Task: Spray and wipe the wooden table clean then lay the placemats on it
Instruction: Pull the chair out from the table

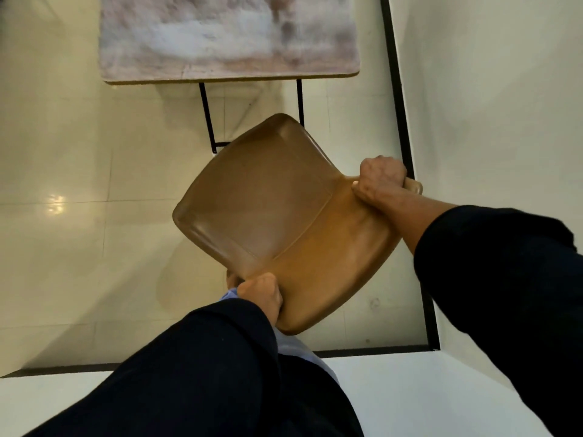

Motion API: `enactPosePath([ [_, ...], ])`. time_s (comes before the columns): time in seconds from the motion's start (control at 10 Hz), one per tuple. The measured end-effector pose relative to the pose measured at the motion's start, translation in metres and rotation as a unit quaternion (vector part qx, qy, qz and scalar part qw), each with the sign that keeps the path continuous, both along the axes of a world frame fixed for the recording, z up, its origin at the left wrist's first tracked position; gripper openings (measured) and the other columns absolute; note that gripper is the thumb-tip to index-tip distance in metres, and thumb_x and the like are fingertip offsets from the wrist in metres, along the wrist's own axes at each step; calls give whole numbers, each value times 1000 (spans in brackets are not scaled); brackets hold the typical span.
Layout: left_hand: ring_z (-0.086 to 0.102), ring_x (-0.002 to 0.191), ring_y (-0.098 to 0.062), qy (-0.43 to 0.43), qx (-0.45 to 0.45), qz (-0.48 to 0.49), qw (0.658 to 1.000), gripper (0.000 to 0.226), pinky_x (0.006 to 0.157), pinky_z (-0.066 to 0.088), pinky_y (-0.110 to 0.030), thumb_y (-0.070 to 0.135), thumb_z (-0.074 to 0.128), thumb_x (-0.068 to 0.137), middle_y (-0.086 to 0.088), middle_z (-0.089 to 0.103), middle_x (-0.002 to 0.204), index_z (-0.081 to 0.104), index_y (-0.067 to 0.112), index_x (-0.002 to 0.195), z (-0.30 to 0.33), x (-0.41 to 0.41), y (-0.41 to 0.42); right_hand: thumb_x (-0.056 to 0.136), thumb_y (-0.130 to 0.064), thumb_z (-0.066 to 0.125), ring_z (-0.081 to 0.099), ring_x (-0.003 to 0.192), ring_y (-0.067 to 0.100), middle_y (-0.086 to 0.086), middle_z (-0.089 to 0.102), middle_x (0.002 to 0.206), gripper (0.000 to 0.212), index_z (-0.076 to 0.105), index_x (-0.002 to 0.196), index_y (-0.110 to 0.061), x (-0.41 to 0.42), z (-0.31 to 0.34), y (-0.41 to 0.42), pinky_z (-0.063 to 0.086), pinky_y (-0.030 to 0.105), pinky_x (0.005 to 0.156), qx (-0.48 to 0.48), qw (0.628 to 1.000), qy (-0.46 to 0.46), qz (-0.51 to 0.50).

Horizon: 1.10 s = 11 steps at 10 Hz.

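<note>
Gripping the brown chair (277, 222) by its backrest, left hand (258, 294) and right hand (380, 181) each clamped on an edge, presumably clearing access to the wooden surface (227, 36) beyond.

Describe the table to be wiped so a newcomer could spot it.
Start at the brown plastic chair gripped by both hands in mid-frame, then look up past it. The wooden table fills the top edge on thin black legs; alone here, its pale top looks smeared and blotchy.
</note>
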<state>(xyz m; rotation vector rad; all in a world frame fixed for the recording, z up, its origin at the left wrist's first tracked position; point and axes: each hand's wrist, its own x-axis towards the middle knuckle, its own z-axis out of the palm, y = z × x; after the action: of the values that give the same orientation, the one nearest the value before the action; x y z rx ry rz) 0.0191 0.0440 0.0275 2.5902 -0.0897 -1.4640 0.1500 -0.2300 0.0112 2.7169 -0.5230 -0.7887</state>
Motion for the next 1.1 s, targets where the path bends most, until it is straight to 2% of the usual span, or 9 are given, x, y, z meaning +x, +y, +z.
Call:
enactPosePath([
  [0.2, 58, 128, -37, -63, 13, -75, 995, 30, 100, 44, -37, 14, 38, 113, -20, 60, 134, 55, -3, 129, -10, 29, 49, 98, -37, 65, 45, 61, 20, 5, 52, 76, 21, 62, 92, -17, 12, 5, 28, 43, 34, 66, 18, 998, -12, -51],
  [0.3, 61, 116, -44, -118, -10, -62, 991, 24, 92, 42, -42, 11, 42, 109, -23, 65, 121, 60, -4, 114, -44, 54, 87, 99, -38, 64, 48, 62, 20, 4, 54, 77, 22, 63, 92, -17, 15, 1, 43, 42, 33, 63, 24, 996, -15, -83],
  [0.5, 64, 105, -45, -154, -19, -77, 985, 18, 87, 48, -45, 9, 48, 101, -20, 69, 109, 63, 3, 106, -65, 134, 146, 100, -45, 63, 54, 65, 18, 4, 60, 81, 29, 64, 92, -18, 35, -7, 81, 44, 31, 62, 61, 987, -18, -148],
  [0.6, 67, 98, -38, -160, 2, -110, 981, 16, 77, 48, -40, 9, 48, 99, -14, 70, 102, 64, 9, 100, -71, 172, 165, 99, -40, 63, 54, 63, 18, 3, 61, 80, 24, 67, 93, -18, 45, -13, 99, 33, 27, 49, 60, 981, -15, -181],
  [0.7, 68, 97, -33, -156, 15, -131, 979, 17, 78, 52, -39, 7, 47, 102, -9, 65, 96, 57, 10, 89, -81, 203, 178, 100, -39, 63, 55, 63, 18, 3, 62, 79, 24, 68, 92, -18, 53, -20, 112, 30, 26, 46, 67, 975, -20, -212],
  [0.8, 69, 98, -32, -164, 20, -139, 977, 15, 82, 56, -38, 7, 50, 100, -8, 70, 104, 63, 12, 100, -86, 231, 187, 101, -44, 62, 55, 61, 18, 3, 62, 78, 28, 67, 90, -18, 61, -26, 122, 30, 26, 46, 79, 969, -34, -230],
  [0.9, 70, 97, -34, -171, 5, -141, 975, 16, 81, 56, -41, 2, 49, 101, -9, 63, 94, 57, 14, 94, -88, 250, 191, 101, -46, 62, 55, 61, 18, 3, 62, 78, 29, 67, 90, -19, 71, -30, 127, 35, 26, 49, 86, 965, -45, -243],
  [1.0, 62, 80, -28, -184, -4, -152, 971, 20, 67, 49, -36, 3, 47, 100, -5, 57, 84, 51, 15, 85, -94, 265, 196, 102, -43, 61, 55, 59, 18, 2, 62, 76, 27, 67, 90, -19, 77, -37, 131, 38, 27, 51, 84, 961, -49, -260],
  [1.1, 53, 72, -23, -179, 5, -165, 970, 19, 64, 41, -32, 7, 44, 99, -1, 53, 79, 49, 18, 84, -101, 273, 196, 102, -41, 62, 55, 59, 18, 2, 61, 76, 25, 67, 91, -19, 79, -41, 132, 44, 29, 57, 82, 957, -50, -274],
])
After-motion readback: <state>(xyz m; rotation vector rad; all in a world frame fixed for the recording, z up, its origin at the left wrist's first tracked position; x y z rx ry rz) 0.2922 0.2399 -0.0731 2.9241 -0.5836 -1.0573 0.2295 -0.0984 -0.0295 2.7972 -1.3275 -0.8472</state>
